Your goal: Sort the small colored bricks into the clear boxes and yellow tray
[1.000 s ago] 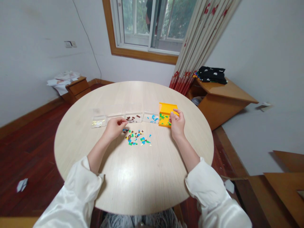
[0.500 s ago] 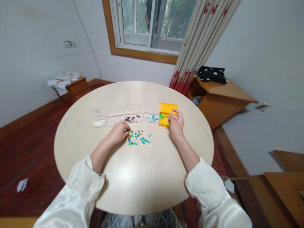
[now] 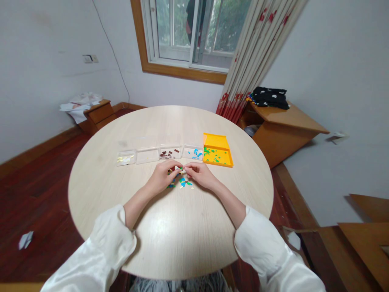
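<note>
My left hand (image 3: 162, 175) is closed in a pinch over the pile, with a small green toy brick (image 3: 181, 168) at its fingertips. Against it come the fingertips of my right hand (image 3: 201, 174), also pinched together; what they grip is too small to make out. Below and partly behind the hands lies a mixed pile of tiny bricks (image 3: 183, 182), blue, green, yellow and brown. Just beyond my right hand stands a yellow open-lidded box (image 3: 225, 163) with several green bricks in it.
Along the table (image 3: 179, 231) stand clear boxes: one with pale yellow pieces (image 3: 125, 158), a clear box (image 3: 147, 155) showing no coloured bricks, one with brown bricks (image 3: 170, 153), and one with blue bricks (image 3: 195, 153). A wooden cabinet (image 3: 285, 129) stands at right.
My right hand has moved from the yellow box, left and nearer me, to meet my left hand. My left hand has shifted right, with a green brick now showing at its fingertips.
</note>
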`<state>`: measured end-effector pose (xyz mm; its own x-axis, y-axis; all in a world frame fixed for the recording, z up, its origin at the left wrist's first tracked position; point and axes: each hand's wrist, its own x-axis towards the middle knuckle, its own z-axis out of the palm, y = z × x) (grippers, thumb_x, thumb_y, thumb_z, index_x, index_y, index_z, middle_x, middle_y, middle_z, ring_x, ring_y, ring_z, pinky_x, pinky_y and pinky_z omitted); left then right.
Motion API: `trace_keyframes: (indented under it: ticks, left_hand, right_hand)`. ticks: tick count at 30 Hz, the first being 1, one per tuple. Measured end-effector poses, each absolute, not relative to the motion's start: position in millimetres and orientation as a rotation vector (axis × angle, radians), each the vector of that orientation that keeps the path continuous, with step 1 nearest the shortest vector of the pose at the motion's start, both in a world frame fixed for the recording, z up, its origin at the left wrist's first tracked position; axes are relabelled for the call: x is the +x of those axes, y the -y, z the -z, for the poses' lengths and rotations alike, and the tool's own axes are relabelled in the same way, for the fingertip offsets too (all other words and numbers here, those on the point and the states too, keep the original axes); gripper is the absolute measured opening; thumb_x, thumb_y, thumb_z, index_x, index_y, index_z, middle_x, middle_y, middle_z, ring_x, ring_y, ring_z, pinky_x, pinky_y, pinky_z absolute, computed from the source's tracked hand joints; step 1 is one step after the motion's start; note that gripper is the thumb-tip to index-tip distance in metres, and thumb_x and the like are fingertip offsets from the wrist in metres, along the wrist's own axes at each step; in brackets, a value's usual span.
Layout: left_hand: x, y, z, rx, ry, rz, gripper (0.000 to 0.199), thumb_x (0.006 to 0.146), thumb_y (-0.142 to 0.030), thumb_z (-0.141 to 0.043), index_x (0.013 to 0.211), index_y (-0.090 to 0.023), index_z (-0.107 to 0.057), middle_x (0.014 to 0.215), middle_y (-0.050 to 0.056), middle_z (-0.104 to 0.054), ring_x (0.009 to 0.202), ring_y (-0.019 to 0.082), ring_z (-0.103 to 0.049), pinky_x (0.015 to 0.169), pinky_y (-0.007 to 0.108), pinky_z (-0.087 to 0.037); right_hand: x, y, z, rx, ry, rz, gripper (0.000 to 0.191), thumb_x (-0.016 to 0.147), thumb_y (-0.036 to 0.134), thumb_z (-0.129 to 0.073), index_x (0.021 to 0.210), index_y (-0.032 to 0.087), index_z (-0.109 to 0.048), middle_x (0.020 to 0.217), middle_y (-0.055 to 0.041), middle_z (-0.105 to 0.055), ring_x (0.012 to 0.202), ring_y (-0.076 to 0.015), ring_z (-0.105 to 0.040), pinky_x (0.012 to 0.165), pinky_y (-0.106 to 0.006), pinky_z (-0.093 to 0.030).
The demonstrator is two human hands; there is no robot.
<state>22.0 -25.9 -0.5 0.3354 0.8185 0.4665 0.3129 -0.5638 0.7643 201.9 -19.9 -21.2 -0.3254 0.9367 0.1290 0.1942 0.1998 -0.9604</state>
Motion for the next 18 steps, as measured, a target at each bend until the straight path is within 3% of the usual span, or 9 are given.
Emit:
trace_keyframes:
  ticks: [18]
  left_hand:
    - [24.5,23.5,9.5,2.045,-0.936,-1.207,0.007,0.073,-0.019,-0.064,0.075,-0.020,-0.070,0.073,0.006,-0.067,0.071,0.017,-0.056,0.069,0.029,-0.042]
  right_hand:
    - [198.4,27.6,16.4,-0.973,1.690,-1.279,0.028,0.074,0.044,-0.059,0.069,0.016,-0.063,0.055,0.0017,-0.055,0.052,-0.0102,-0.048,0.054,-0.024,-0.040]
